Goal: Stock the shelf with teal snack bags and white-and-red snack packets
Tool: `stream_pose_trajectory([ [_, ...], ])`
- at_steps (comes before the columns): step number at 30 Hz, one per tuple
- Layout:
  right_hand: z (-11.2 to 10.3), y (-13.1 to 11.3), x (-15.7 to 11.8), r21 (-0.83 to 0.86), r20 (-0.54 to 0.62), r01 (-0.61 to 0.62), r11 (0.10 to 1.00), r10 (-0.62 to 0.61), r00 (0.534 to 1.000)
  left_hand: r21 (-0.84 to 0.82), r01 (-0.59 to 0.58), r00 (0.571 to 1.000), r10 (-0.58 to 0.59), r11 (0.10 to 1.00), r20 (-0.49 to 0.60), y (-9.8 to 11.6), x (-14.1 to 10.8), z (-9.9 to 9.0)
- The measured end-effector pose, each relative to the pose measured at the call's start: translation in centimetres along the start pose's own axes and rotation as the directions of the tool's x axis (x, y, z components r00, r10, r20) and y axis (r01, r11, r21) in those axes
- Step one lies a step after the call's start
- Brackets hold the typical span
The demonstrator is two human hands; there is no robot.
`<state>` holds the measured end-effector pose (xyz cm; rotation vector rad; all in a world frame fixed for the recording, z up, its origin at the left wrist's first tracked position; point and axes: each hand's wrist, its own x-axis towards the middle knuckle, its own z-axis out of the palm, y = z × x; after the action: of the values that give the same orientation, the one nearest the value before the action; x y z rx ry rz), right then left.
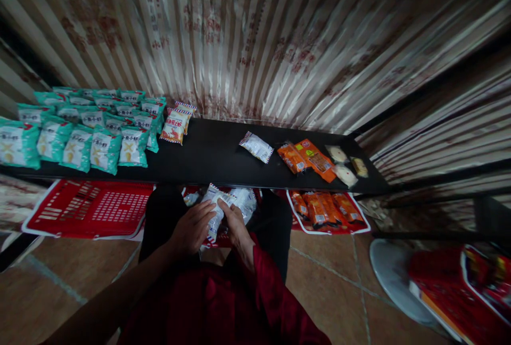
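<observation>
Low between my knees, my left hand [193, 227] and my right hand [236, 223] both grip a white snack bag [214, 222] with a striped edge. The left fingers lie along its left side, and the right thumb presses on it from the right. Just beyond, more white snack bags [244, 200] lie in a red basket that my hands and legs partly hide. One white snack bag [256, 146] lies by itself on the black shelf [215, 153] ahead of me.
Teal snack bags [92, 121] stand in rows at the shelf's left, beside orange-and-white bags [175, 123]. Orange packets [307, 158] and small clear packs [345, 174] lie at its right. Below are a red basket [90, 209] and another holding orange packets [319, 210].
</observation>
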<state>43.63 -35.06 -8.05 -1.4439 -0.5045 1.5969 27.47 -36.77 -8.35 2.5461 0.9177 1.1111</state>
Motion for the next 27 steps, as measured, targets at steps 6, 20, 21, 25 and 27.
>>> stream_pose_trajectory([
  [6, -0.2, 0.4, 0.3, -0.068, -0.036, 0.004, 0.998, -0.006, 0.999, -0.049, 0.013, 0.992, -0.006, 0.999, 0.129, 0.0, -0.8, -0.4],
  [20, -0.3, 0.6, 0.5, -0.266, -0.089, 0.055, 0.962, -0.082, 0.993, 0.103, 0.032, 0.984, -0.049, 0.994, 0.169, -0.5, -1.7, 1.3],
  [21, -0.2, 0.5, 0.5, -0.288, -0.085, 0.062, 0.956, -0.090, 0.992, 0.112, 0.038, 0.985, -0.056, 0.993, 0.166, -0.4, -1.7, 1.3],
  [25, -0.2, 0.1, 0.2, -0.383, -0.079, 0.079, 0.920, -0.118, 0.990, 0.121, 0.048, 0.984, -0.068, 0.991, 0.166, -0.4, -1.7, 1.3],
  [27, -0.1, -0.1, 0.0, -0.390, -0.073, 0.075, 0.918, -0.112, 0.991, 0.112, 0.056, 0.984, -0.074, 0.992, 0.163, -0.6, -1.8, 1.2],
])
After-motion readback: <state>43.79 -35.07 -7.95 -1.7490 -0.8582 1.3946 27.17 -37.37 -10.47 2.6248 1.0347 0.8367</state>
